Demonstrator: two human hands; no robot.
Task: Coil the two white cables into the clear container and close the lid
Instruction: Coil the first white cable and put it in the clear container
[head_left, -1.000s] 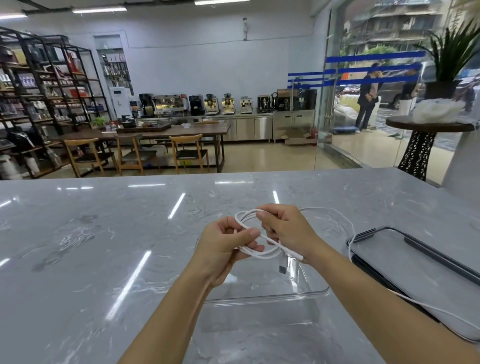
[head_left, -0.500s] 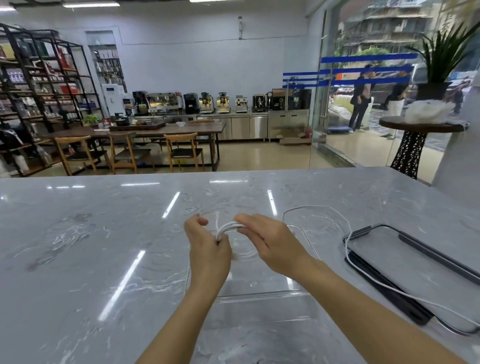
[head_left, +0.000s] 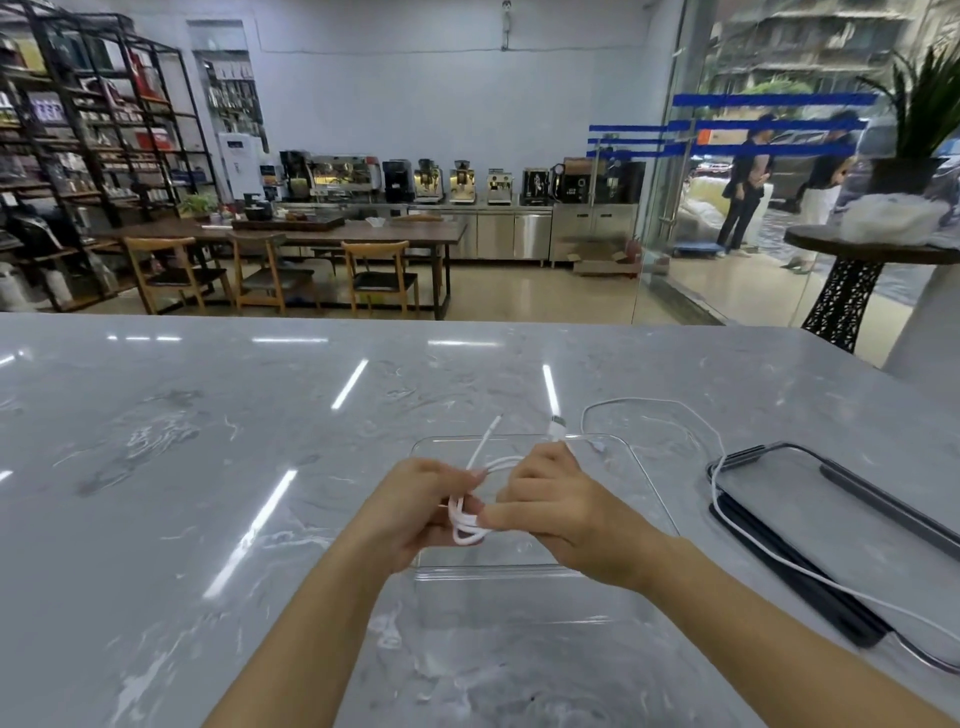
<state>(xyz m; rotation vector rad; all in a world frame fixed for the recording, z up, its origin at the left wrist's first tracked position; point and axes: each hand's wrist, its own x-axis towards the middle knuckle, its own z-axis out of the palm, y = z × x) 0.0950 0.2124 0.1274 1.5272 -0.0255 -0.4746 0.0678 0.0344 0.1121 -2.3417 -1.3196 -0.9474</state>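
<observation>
My left hand (head_left: 415, 512) and my right hand (head_left: 558, 506) both grip a small coil of white cable (head_left: 467, 525) above the clear container (head_left: 647, 486). Two plug ends of that cable stick up past my fingers, one near my right fingertips. The open, transparent container sits on the grey marble counter straight in front of me. A second white cable (head_left: 654, 402) lies loose on the counter to the right, running back over the container's lid (head_left: 841, 525) and off toward the lower right. The lid is clear with dark clips and lies flat.
The marble counter (head_left: 208, 441) spreads wide to the left and front. Beyond its far edge are a wooden table with chairs, shelves and coffee machines. A glass wall and a small dark side table with a plant stand at the right.
My hands dropped lower and closer together over the container, and the cable loop has been bunched into a tighter coil. The plug ends now point upward.
</observation>
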